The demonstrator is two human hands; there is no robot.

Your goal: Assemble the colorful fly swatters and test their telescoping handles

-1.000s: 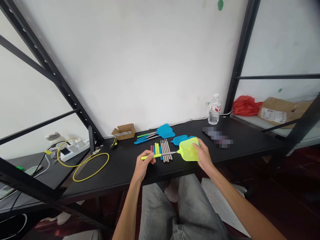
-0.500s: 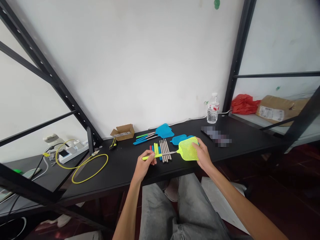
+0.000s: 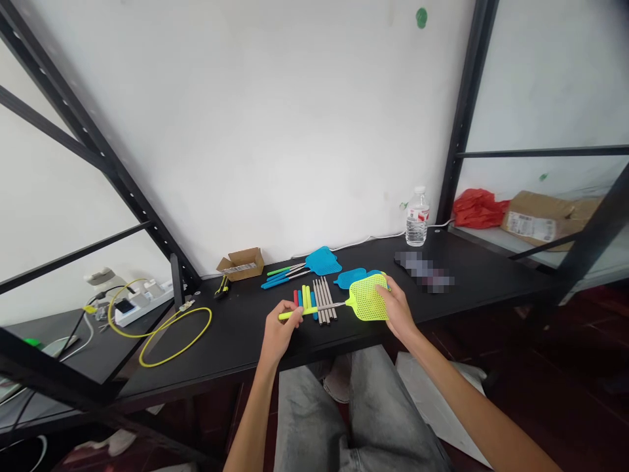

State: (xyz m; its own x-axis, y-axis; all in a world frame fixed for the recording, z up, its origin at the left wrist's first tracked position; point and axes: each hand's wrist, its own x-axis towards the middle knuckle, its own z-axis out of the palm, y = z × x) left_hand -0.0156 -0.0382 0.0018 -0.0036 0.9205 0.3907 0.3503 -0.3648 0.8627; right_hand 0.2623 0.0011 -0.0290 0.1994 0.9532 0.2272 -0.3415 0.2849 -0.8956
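Observation:
A yellow-green fly swatter (image 3: pixel 368 298) is held level above the front of the black table, its perforated head joined by a metal rod to a yellow handle. My left hand (image 3: pixel 281 328) is closed round the handle. My right hand (image 3: pixel 397 307) pinches the right side of the head. Beneath the rod lie several metal rods (image 3: pixel 323 292) side by side, with red, blue and yellow handle tubes (image 3: pixel 305 296) to their left. Blue swatter heads (image 3: pixel 350 278) lie just behind, partly covered by the yellow one. Farther back are blue-headed swatters (image 3: pixel 323 261) with blue and green handles.
A small open cardboard box (image 3: pixel 242 263) and a yellow-black tool (image 3: pixel 223 287) sit at the back left. A yellow cable (image 3: pixel 209 328) loops near a white power strip (image 3: pixel 152 305). At the right stand a water bottle (image 3: pixel 417 219) and a blurred dark object (image 3: pixel 423 271). Black frame posts (image 3: pixel 466 111) flank the table.
Both hands keep their hold on the yellow-green swatter, which has barely moved. The view has shifted slightly; nothing was let go or picked up.

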